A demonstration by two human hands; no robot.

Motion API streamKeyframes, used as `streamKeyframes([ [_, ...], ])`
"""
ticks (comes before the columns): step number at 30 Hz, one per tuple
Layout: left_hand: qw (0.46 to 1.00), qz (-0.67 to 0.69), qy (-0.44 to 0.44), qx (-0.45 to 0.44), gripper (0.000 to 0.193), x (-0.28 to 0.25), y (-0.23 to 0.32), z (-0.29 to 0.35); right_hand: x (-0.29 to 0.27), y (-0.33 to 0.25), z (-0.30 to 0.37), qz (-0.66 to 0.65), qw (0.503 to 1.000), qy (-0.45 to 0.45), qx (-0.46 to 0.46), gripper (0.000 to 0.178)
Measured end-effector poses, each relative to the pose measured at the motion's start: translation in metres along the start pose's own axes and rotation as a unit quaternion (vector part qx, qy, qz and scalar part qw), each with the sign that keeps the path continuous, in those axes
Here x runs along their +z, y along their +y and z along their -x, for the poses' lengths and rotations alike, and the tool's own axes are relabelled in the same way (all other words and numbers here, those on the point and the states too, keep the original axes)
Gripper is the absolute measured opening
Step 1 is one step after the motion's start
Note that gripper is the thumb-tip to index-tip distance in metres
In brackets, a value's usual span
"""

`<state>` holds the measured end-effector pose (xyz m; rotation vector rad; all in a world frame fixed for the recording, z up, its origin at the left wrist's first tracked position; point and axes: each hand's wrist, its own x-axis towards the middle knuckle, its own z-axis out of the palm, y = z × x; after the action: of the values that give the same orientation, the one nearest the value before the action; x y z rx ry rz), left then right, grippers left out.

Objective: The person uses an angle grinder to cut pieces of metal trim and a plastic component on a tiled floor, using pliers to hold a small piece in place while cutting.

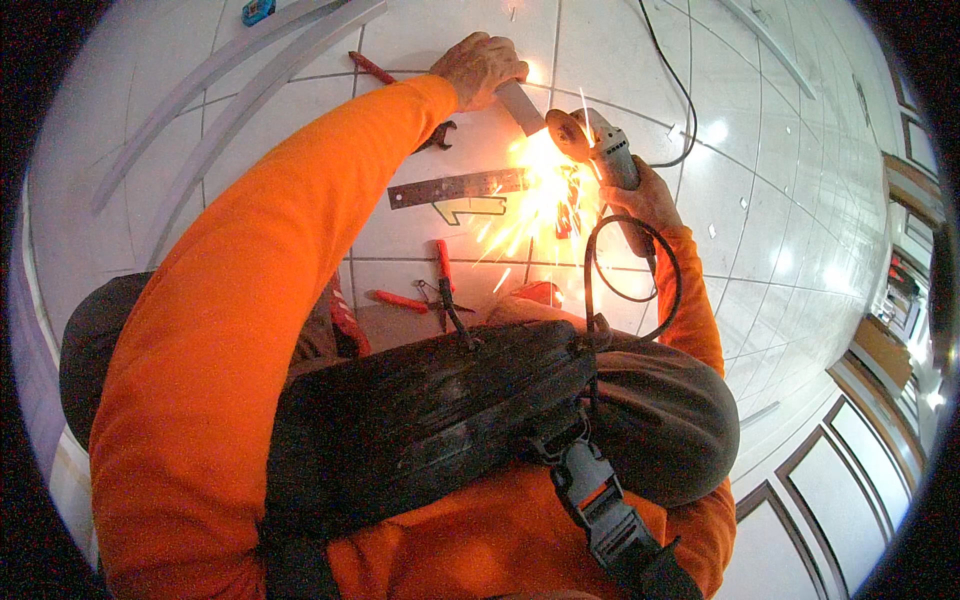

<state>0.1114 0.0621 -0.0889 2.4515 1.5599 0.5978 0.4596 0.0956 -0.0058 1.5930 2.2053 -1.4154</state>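
Note:
With my right hand (pixel 645 198) I grip an angle grinder (pixel 617 160), its disc (pixel 568 135) against the end of a short grey metal piece (pixel 519 107). Bright sparks pour from that contact toward me and hide part of the metal's end. My left hand (pixel 480 70) is closed round the far end of the metal piece, over the tiled floor. Below the sparks lies a steel ruler (pixel 440 188), partly lost in the glare, with a small yellow-edged angular piece (pixel 470 208) beside it.
Red-handled pliers (pixel 443 262) lie near my legs. Another red-handled tool (pixel 372 68) is partly behind my left forearm. Long grey metal bars (pixel 235 95) stretch across the left. A blue tape measure (pixel 257 11) sits beyond them. The grinder's black cord (pixel 682 95) loops at the right.

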Motion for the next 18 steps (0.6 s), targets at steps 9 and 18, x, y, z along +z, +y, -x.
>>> streamKeyframes([
  [9, 1.0, -0.016, 0.016, 0.001, 0.038, -0.002, 0.003, 0.001, -0.002, 0.004, -0.006, -0.024, 1.0, -0.009, -0.003, 0.061],
  [18, 0.999, 0.032, 0.044, 0.006, 0.035, 0.0, 0.002, 0.004, -0.005, -0.003, -0.007, 0.05, 0.999, -0.003, -0.005, 0.061],
])
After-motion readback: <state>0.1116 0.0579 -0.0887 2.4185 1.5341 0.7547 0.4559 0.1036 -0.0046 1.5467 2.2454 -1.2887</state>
